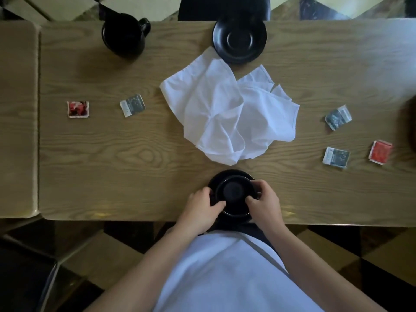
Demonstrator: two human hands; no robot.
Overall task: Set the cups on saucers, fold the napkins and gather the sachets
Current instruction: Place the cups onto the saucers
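Note:
A black cup (234,194) stands on a black saucer (231,173) at the table's near edge. My left hand (203,204) grips the cup's left side and my right hand (264,202) grips its right side. A second black cup (125,36) stands alone at the far left. An empty black saucer (239,39) sits at the far middle. White napkins (227,111) lie crumpled in a heap at the centre. A red sachet (78,109) and a grey sachet (132,105) lie on the left; two grey sachets (338,117) (335,156) and a red sachet (380,152) lie on the right.
The wooden table (135,154) meets a second table (18,120) on the left. A dark chair back (225,7) stands beyond the far edge. A dark brown object (408,127) shows at the right border.

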